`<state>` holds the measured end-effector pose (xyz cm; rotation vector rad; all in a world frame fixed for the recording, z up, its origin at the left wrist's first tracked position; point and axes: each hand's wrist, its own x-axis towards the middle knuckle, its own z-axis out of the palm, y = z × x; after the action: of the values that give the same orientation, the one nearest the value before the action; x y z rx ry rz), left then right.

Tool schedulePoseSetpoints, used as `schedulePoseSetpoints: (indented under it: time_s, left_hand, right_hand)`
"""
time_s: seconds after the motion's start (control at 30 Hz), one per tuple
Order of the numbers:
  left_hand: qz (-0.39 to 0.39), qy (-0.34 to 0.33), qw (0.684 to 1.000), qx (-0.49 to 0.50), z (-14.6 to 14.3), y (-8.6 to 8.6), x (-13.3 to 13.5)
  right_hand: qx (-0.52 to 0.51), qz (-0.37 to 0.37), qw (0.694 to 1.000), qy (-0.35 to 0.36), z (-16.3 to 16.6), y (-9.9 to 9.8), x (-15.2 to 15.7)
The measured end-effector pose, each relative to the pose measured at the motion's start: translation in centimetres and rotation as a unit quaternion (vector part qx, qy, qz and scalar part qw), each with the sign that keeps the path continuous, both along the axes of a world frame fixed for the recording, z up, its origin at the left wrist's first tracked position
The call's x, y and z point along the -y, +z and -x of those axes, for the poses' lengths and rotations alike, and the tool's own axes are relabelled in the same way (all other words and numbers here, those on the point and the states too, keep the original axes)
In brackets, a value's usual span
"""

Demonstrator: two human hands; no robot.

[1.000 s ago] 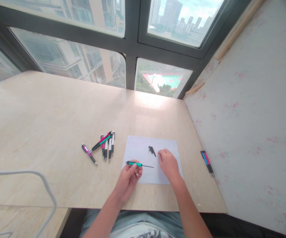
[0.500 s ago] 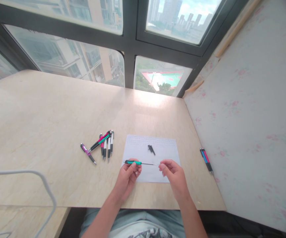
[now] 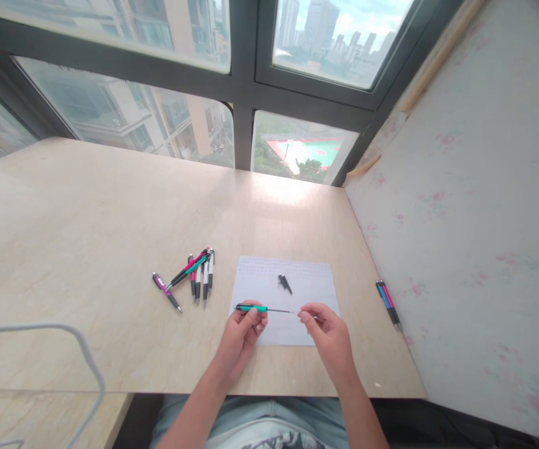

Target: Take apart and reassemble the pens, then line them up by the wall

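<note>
My left hand (image 3: 245, 327) is closed round the green barrel of a pen (image 3: 256, 308), its clip end pointing left. A thin dark refill (image 3: 278, 310) sticks out of the barrel to the right. At the refill's pale tip, my right hand (image 3: 323, 324) pinches with thumb and forefinger. Something small and whitish shows there, too fine to name. Beyond the hands, two black pen parts (image 3: 285, 284), apparently a grip and a tip, lie on a sheet of paper (image 3: 316, 280) with handwriting along its top.
Several pens (image 3: 199, 274) in pink, green and white lie in a loose pile on the left, with a purple pen (image 3: 166, 292) beside them. Two pens (image 3: 387, 304), blue and pink, rest by the right wall. A grey cable (image 3: 85, 343) loops over the table's left front.
My right fingertips have come slightly closer to the refill's tip, now touching or almost touching it. The left hand keeps its hold on the green pen; the view has tilted slightly.
</note>
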<state>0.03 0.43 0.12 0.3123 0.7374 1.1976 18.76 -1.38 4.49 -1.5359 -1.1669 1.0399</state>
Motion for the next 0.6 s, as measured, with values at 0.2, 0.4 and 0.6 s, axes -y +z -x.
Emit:
schedulePoseSetpoints:
  time_s: [0.2,0.4,0.6]
  left_hand:
    - [0.009,-0.003,1.0,0.001,0.1,-0.1,-0.1]
    - [-0.006,-0.036,0.999,-0.001,-0.1,0.6,0.1]
    - [-0.005,-0.039,0.999,0.008,0.0,0.7,0.1]
  right_hand:
    - [0.023,-0.016,1.0,0.014,-0.1,0.4,0.1]
    - [0.051,-0.035,0.996,0.058,0.9,-0.1,-0.2]
    - [0.065,-0.037,0.992,0.102,1.4,-0.3,-0.8]
